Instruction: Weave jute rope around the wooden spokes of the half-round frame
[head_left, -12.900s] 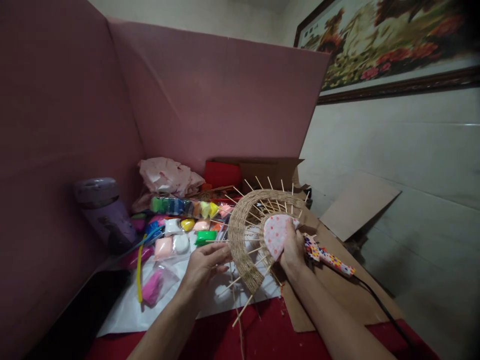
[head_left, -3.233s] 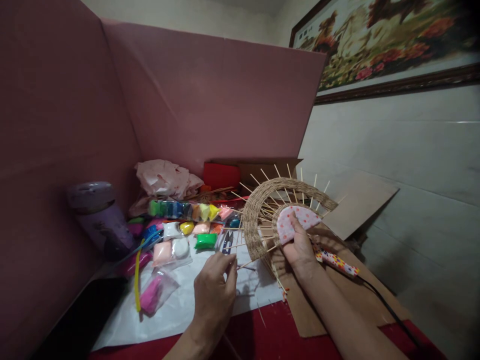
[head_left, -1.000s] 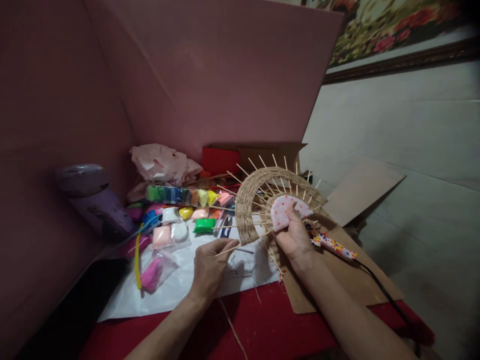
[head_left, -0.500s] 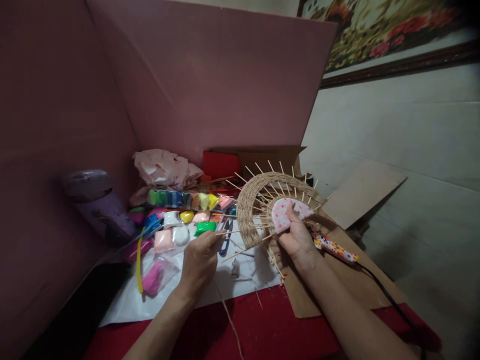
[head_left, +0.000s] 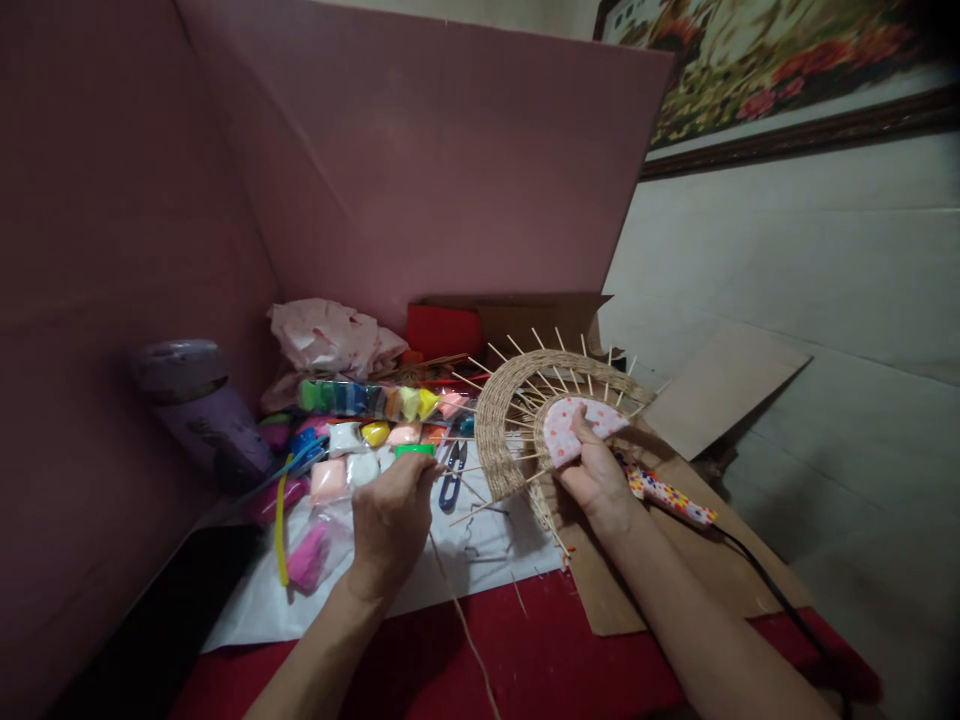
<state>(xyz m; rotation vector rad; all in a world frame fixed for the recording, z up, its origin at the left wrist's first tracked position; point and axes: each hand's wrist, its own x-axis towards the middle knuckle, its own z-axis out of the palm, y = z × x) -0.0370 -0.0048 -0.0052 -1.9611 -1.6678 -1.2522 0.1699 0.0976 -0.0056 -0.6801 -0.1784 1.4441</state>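
My right hand (head_left: pixel 596 480) grips a half-round woven piece (head_left: pixel 501 420): jute cord wound over thin wooden sticks that fan out from a pink dotted fabric centre (head_left: pixel 571 427). It is held upright over the white paper (head_left: pixel 457 575). My left hand (head_left: pixel 390 520) is closed, knuckles up, over the paper to the left of the piece, pinching a strand of jute cord (head_left: pixel 461 620) that trails toward me. Small blue snips (head_left: pixel 452 475) lie just right of that hand.
Bagged coloured clay pieces (head_left: pixel 352 440) lie at the back left beside a purple bottle (head_left: pixel 202 410). A dotted glue gun (head_left: pixel 667 495) with a black cable lies on brown cardboard (head_left: pixel 697 580) at the right. Pink boards wall the back and left.
My left hand has drawn left and back from the sticks toward the clay bags, pulling the cord along. My right hand has kept the woven piece nearly still.
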